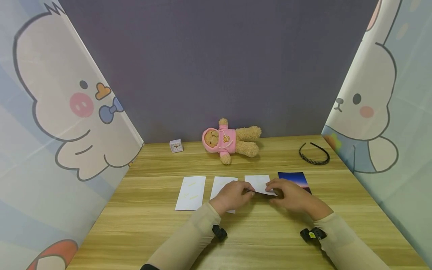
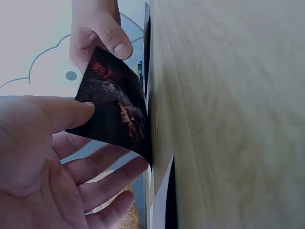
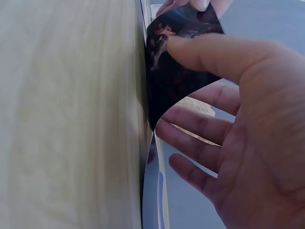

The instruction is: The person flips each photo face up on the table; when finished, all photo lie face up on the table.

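Note:
Between my hands is a photo card point(image 1: 259, 182), its white back upward and its near edge lifted and curved. In the left wrist view the underside of the photo card point(image 2: 112, 98) shows a dark picture with red and orange patches. My left hand point(image 1: 234, 195) pinches the card's near left corner, thumb on the picture side and fingers behind. On the right edge, my right hand point(image 1: 293, 197) pinches it too, its thumb point(image 3: 205, 55) across the dark face. The card's far part lies close to the table.
Left of it lie two white-backed cards point(image 1: 191, 193), one partly covered by my left hand. A blue sunset picture card point(image 1: 294, 179) sits beyond my right hand. Farther back on the wooden table point(image 1: 263, 240) are a small clock point(image 1: 176, 146), a teddy bear point(image 1: 229, 140) and a black headband point(image 1: 314, 160).

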Tool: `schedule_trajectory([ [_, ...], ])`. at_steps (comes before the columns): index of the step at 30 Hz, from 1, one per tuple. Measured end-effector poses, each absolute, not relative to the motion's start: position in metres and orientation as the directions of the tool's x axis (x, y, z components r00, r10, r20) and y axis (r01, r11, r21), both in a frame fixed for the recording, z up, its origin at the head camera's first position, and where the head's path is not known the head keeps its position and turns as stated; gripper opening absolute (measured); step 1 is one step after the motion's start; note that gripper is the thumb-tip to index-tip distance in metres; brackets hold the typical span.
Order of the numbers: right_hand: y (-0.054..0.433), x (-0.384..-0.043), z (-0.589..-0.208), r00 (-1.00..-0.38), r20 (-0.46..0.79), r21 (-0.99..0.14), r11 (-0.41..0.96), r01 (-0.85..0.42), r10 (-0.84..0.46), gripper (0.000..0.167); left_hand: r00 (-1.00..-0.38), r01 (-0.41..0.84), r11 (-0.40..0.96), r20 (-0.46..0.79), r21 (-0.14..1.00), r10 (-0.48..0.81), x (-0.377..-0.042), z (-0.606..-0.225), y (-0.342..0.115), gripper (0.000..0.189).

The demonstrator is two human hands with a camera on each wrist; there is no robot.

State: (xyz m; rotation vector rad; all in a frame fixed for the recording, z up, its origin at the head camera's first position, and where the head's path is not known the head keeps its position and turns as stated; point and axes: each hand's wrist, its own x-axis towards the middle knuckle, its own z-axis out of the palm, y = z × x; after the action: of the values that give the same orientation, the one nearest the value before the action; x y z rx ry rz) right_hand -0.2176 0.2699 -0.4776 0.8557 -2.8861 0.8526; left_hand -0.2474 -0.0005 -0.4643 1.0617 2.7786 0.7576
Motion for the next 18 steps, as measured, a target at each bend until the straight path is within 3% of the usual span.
schedule_trajectory([
  [8,0.273,-0.222,-0.477,-0.86,0.24,-0.516,0.692,-0.505,-0.45,0.025,-0.794,0.577,0.612,0.194,0.541,0.576,-0.247,-0.458,-0.004,0.019],
  [18,0.271,-0.222,-0.472,-0.894,0.257,-0.562,0.696,-0.447,-0.367,0.017,-0.787,0.603,0.554,0.315,0.574,0.53,-0.249,-0.453,-0.006,0.029],
])
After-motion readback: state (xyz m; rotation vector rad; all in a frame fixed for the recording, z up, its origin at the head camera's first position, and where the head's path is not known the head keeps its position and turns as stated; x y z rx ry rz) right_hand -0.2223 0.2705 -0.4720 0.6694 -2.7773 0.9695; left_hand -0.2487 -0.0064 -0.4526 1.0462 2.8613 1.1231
